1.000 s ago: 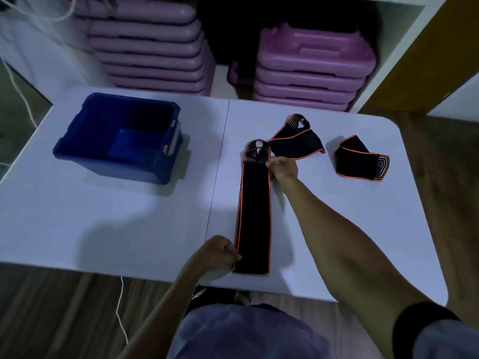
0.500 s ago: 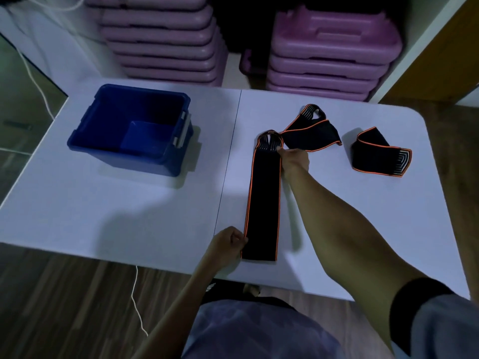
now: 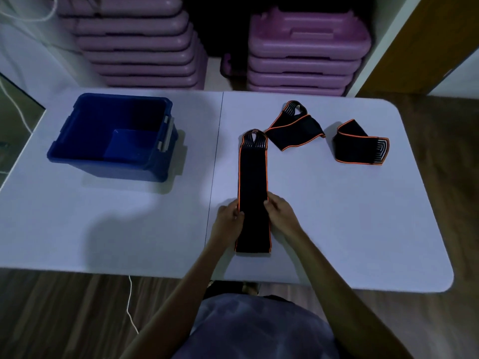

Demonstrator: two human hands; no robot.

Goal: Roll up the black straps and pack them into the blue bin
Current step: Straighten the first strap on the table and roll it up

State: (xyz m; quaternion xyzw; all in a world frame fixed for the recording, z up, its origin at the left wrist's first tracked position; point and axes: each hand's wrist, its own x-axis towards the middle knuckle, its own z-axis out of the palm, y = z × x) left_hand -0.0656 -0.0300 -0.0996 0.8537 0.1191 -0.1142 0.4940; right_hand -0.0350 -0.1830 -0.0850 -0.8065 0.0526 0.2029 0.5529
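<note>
A long black strap [image 3: 252, 174] with orange edging lies flat and straight on the white table [image 3: 103, 229], its looped end pointing away from me. My left hand [image 3: 228, 216] pinches its left edge and my right hand [image 3: 278, 211] pinches its right edge, both a little above the near end. Two more black straps lie folded farther back: one [image 3: 294, 129] just right of the loop end, another [image 3: 360, 145] to the far right. The blue bin [image 3: 77, 141] stands at the back left with nothing in it.
Stacks of purple plastic cases [image 3: 303, 50] sit on the floor behind the table. A white cord [image 3: 131, 307] hangs below the table's near edge. A seam [image 3: 215, 164] runs down the table's middle, just left of the long strap.
My right hand came back from the strap's far loop end to its near part. My left hand shifted from the near corner up along the left edge. The strap now lies straight.
</note>
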